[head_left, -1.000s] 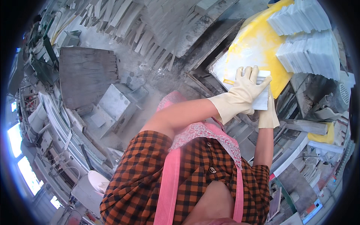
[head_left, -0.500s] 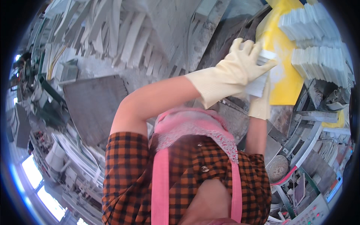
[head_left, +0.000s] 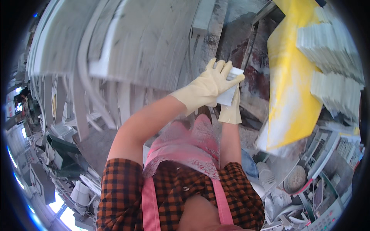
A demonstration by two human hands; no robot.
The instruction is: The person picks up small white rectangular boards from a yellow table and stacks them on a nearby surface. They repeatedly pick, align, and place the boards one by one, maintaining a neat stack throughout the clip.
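My left hand (head_left: 213, 83), in a cream rubber glove, is closed over a small stack of white rectangular tiles (head_left: 227, 94), its thumb across the upper end. From below and on the right, my gloved right hand (head_left: 231, 111) supports the same stack. Most of its fingers are hidden behind the tiles. The stack is tilted and held in the air in front of my pink, dust-marked apron (head_left: 181, 144).
On the right, a yellow sheet (head_left: 287, 77) with white dust carries rows of thin white tiles (head_left: 335, 92). Large pale slabs (head_left: 142, 42) stand at the upper left. Dark, wet-looking boards (head_left: 246, 54) lie ahead. A round bowl-like container (head_left: 296, 179) stands lower right.
Both hands have moved left with the tile stack, away from the yellow sheet. The view has shifted, and the pale slabs at the upper left look larger and nearer.
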